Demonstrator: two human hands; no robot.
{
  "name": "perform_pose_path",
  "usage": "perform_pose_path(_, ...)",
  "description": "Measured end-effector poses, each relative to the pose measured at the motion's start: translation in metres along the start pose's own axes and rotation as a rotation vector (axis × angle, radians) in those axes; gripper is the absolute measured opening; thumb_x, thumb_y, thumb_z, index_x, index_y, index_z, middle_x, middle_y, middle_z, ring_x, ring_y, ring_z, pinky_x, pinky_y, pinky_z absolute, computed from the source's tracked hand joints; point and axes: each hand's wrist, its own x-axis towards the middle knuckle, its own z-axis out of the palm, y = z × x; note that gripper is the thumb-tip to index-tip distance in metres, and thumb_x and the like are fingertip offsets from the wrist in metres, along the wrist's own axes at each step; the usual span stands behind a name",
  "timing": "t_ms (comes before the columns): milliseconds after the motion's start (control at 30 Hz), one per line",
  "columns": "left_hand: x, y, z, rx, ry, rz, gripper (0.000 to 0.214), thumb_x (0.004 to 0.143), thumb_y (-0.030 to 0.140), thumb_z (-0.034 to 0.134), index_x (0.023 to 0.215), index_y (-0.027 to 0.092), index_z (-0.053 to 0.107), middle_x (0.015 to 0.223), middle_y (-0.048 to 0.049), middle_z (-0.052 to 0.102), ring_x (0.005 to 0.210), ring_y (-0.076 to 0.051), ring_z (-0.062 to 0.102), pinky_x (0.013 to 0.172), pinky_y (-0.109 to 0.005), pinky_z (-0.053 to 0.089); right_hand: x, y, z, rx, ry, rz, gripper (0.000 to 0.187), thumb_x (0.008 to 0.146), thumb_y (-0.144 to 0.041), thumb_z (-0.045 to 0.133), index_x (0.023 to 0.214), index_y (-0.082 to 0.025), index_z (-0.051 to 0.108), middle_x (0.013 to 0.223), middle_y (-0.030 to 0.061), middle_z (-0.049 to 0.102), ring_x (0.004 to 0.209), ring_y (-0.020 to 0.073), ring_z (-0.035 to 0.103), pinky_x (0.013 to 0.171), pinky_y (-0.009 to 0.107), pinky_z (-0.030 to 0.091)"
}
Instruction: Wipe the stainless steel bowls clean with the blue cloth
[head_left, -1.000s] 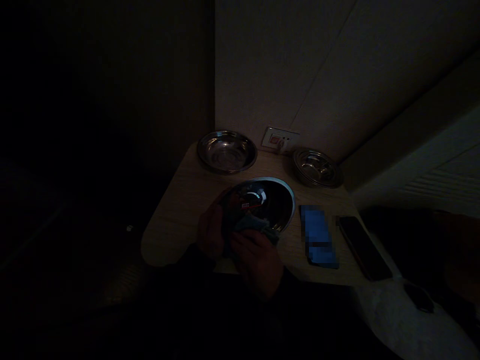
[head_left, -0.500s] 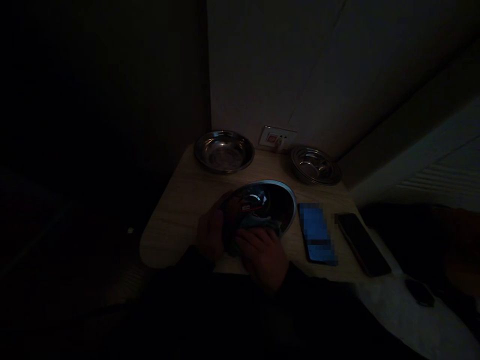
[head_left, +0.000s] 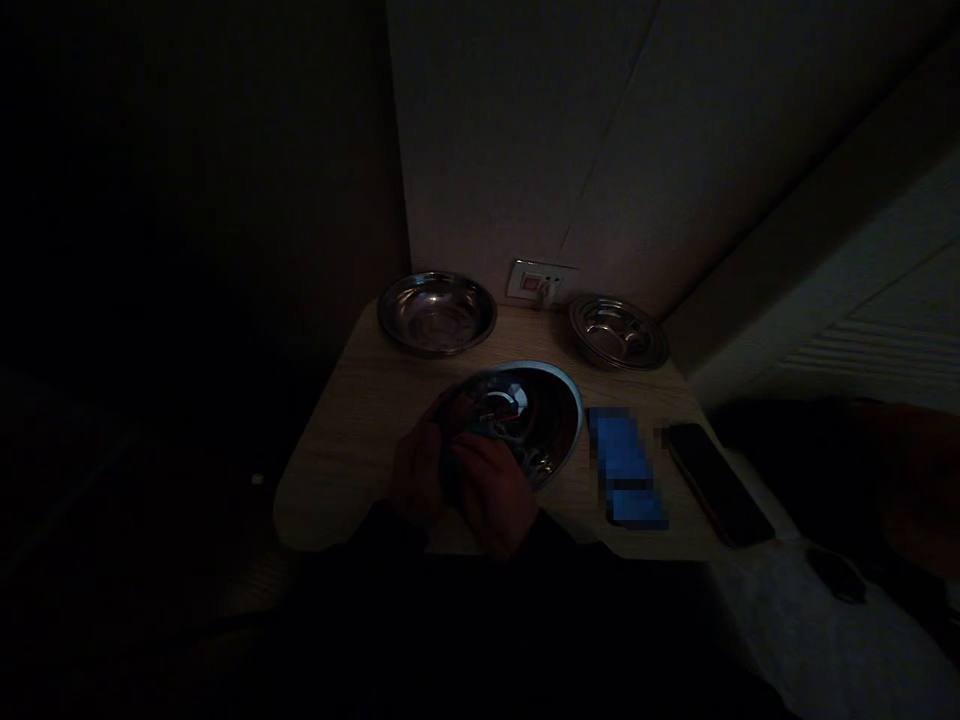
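A shiny steel bowl (head_left: 561, 410) is tilted over the near middle of a small wooden table (head_left: 330, 440). My left hand (head_left: 417, 472) is closed around the bowl's left edge. Against the bowl's near left part, my right hand (head_left: 493, 490) presses a dark cloth (head_left: 451, 480), its fingers bent over it. Most of the cloth is hidden under the fingers, and dim light blurs its outline.
Another steel bowl (head_left: 437, 315) stands at the back left, and stacked steel bowls (head_left: 619, 335) at the back right. Right of my hands lie a lit phone (head_left: 626, 465) and a dark phone (head_left: 720, 485). A wall socket (head_left: 541, 282) holds a plug.
My right hand has slid left across the bowl with the cloth, closer to my left hand. My left hand keeps its hold. The view has shifted slightly.
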Motion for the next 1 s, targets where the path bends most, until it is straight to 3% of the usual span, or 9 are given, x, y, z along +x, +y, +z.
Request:
perform_pose_path(267, 0.001, 0.005, 0.005, 0.053, 0.055, 0.003, 0.061, 0.084, 0.062, 0.037, 0.104, 0.013, 0.067, 0.103, -0.0098, 0.071, 0.100, -0.025, 0.064, 0.089, -0.034, 0.050, -0.013, 0.030, -0.049, -0.139, -0.239, -0.070, 0.022, 0.084, -0.010, 0.054, 0.100, -0.017, 0.066, 0.101, 0.0087, 0.071, 0.092, 0.0265, 0.059, 0.079, 0.043, 0.046)
perform_pose_path(333, 0.002, 0.003, 0.004, 0.075, 0.066, -0.016, 0.063, 0.083, 0.065, 0.037, 0.103, 0.013, 0.068, 0.102, -0.0096, 0.071, 0.100, -0.026, 0.063, 0.089, -0.035, 0.050, -0.011, 0.027, -0.046, -0.151, -0.253, -0.079, 0.023, 0.082, -0.009, 0.055, 0.101, -0.016, 0.066, 0.103, 0.0082, 0.071, 0.092, 0.0246, 0.060, 0.081, 0.040, 0.047)
perform_pose_path(467, 0.004, -0.004, -0.002, 0.152, 0.085, -0.032, 0.062, 0.080, 0.067, 0.041, 0.096, 0.015, 0.070, 0.096, -0.0105, 0.072, 0.094, -0.027, 0.065, 0.089, -0.042, 0.050, 0.006, 0.007, -0.017, -0.138, -0.203, -0.051, 0.034, 0.082, -0.007, 0.052, 0.114, -0.013, 0.061, 0.115, 0.0075, 0.066, 0.100, 0.0179, 0.060, 0.087, 0.028, 0.047)
perform_pose_path(567, 0.005, -0.005, -0.004, 0.154, 0.096, -0.023, 0.063, 0.081, 0.067, 0.039, 0.097, 0.015, 0.070, 0.097, -0.0104, 0.072, 0.093, -0.027, 0.065, 0.088, -0.041, 0.050, 0.012, 0.005, -0.010, -0.136, -0.195, -0.074, 0.035, 0.083, -0.009, 0.052, 0.117, -0.015, 0.059, 0.120, 0.0057, 0.064, 0.105, 0.0166, 0.058, 0.090, 0.027, 0.046)
perform_pose_path(667, 0.005, -0.003, -0.002, 0.126, 0.094, -0.006, 0.062, 0.083, 0.065, 0.036, 0.097, 0.015, 0.069, 0.095, -0.0087, 0.072, 0.091, -0.025, 0.065, 0.086, -0.038, 0.051, 0.005, 0.021, -0.028, -0.161, -0.227, -0.138, 0.028, 0.082, -0.010, 0.056, 0.107, -0.021, 0.065, 0.111, 0.0025, 0.069, 0.097, 0.0192, 0.061, 0.082, 0.031, 0.049)
perform_pose_path(800, 0.006, 0.002, 0.002, 0.039, 0.093, -0.025, 0.056, 0.084, 0.062, 0.039, 0.099, 0.015, 0.068, 0.103, -0.0078, 0.070, 0.101, -0.025, 0.062, 0.091, -0.037, 0.048, -0.009, 0.046, -0.070, -0.238, -0.238, -0.197, 0.023, 0.083, -0.007, 0.056, 0.098, -0.020, 0.068, 0.101, 0.0063, 0.072, 0.093, 0.0243, 0.061, 0.078, 0.039, 0.049)
perform_pose_path(900, 0.007, 0.003, 0.002, -0.007, 0.083, -0.001, 0.052, 0.084, 0.059, 0.040, 0.101, 0.016, 0.066, 0.108, -0.0079, 0.068, 0.108, -0.024, 0.059, 0.095, -0.036, 0.044, -0.023, 0.056, -0.092, -0.280, -0.116, -0.233, 0.029, 0.088, -0.011, 0.049, 0.113, -0.018, 0.062, 0.113, 0.0083, 0.067, 0.101, 0.0252, 0.059, 0.083, 0.040, 0.049)
perform_pose_path(1000, 0.008, -0.001, 0.001, -0.089, 0.092, -0.002, 0.040, 0.083, 0.049, 0.047, 0.103, 0.018, 0.062, 0.104, -0.0052, 0.068, 0.100, -0.022, 0.061, 0.088, -0.034, 0.046, -0.042, 0.062, -0.099, -0.251, 0.035, -0.201, 0.035, 0.093, -0.014, 0.039, 0.124, -0.016, 0.054, 0.116, 0.0104, 0.065, 0.105, 0.0233, 0.059, 0.085, 0.039, 0.049)
